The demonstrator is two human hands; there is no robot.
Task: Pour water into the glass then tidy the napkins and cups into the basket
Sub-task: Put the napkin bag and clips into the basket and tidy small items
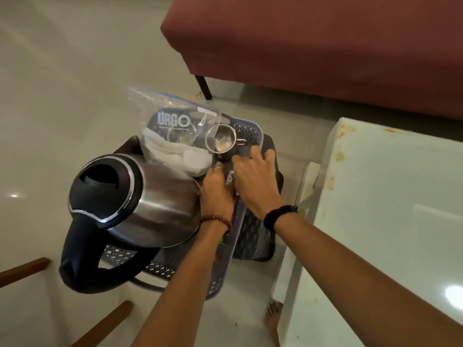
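Note:
A dark perforated plastic basket sits on a low dark stool. A steel electric kettle with a black lid and handle lies tilted in its left side. At the back stands a clear plastic bag with white napkins at its base and a steel cup seen through it. A second steel cup stands beside the bag. My left hand curls on a small dark packet in the basket's middle. My right hand lies over dark contents; what it grips is hidden.
A maroon sofa fills the back right. A white table with rust-stained edges stands close on the right of the stool. Wooden chair legs cross the lower left. A bare foot rests on the pale tiled floor.

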